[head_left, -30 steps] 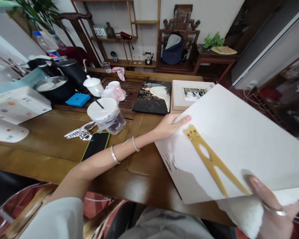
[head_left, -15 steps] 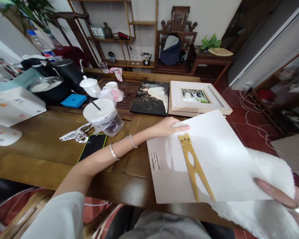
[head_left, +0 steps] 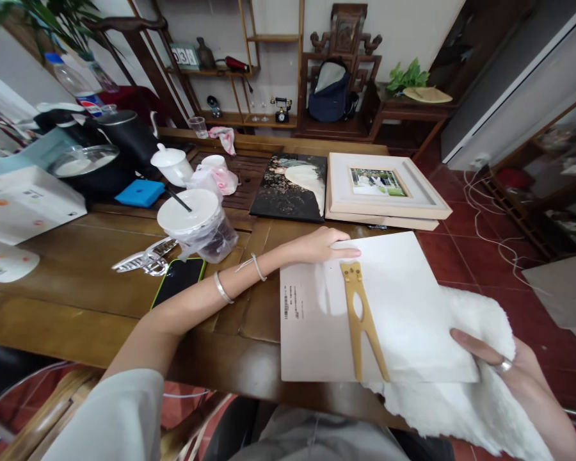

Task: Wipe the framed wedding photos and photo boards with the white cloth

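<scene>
A white photo panel [head_left: 317,333] is held above the table's front edge, its back facing up. On that back are a gold stand [head_left: 360,320] with two splayed legs and a small printed barcode at the left. My left hand [head_left: 319,246] grips the panel's far edge, thumb on top and the other fingers hidden underneath. At the near right corner, my right hand [head_left: 509,368] pinches the panel with its thumb on the back. A fluffy white cloth [head_left: 480,410] is bunched in the same hand and hangs below the panel.
Beyond the panel lie a dark photo panel [head_left: 292,186] and stacked pale frames [head_left: 388,189]. To the left are a lidded white tub [head_left: 192,221] with a straw, a phone [head_left: 180,282], a blue sponge-like block [head_left: 140,192] and a black kettle [head_left: 127,137].
My right hand has moved left and inward with the cloth and the panel's right side. The panel has turned slightly and sits lower at its far right corner. My left hand stays nearly in place.
</scene>
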`<action>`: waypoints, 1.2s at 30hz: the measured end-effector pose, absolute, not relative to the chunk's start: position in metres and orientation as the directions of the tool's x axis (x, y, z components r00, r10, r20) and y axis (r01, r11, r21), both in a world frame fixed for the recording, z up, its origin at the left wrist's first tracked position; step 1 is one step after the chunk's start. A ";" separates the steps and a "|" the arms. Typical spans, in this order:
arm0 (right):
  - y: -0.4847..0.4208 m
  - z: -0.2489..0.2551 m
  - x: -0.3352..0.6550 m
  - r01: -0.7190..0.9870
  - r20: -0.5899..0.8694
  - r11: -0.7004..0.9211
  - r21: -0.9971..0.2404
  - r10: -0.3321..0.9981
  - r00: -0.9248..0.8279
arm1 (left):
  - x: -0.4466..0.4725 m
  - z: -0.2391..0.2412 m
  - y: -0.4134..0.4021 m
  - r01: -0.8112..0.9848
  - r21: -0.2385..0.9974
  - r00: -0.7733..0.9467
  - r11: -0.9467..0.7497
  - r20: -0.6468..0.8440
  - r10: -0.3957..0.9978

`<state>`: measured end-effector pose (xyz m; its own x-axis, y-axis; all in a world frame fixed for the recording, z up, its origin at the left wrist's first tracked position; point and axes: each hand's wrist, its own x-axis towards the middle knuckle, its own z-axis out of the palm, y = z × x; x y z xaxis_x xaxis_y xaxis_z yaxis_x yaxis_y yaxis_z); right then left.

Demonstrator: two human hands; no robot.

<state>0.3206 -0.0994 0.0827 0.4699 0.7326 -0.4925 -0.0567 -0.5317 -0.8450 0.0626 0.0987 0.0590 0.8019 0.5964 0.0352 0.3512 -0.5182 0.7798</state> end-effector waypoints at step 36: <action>-0.109 0.061 0.333 0.152 -0.376 -0.557 -0.817 0.714 0.591 | 0.052 0.085 0.002 0.522 0.343 0.839 -0.781 -0.044 0.542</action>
<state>0.3329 -0.1088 0.0610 0.5909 0.7136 -0.3764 0.1524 -0.5569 -0.8165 0.0520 0.0016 0.0846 0.8394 0.5417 -0.0445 0.5221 -0.7808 0.3432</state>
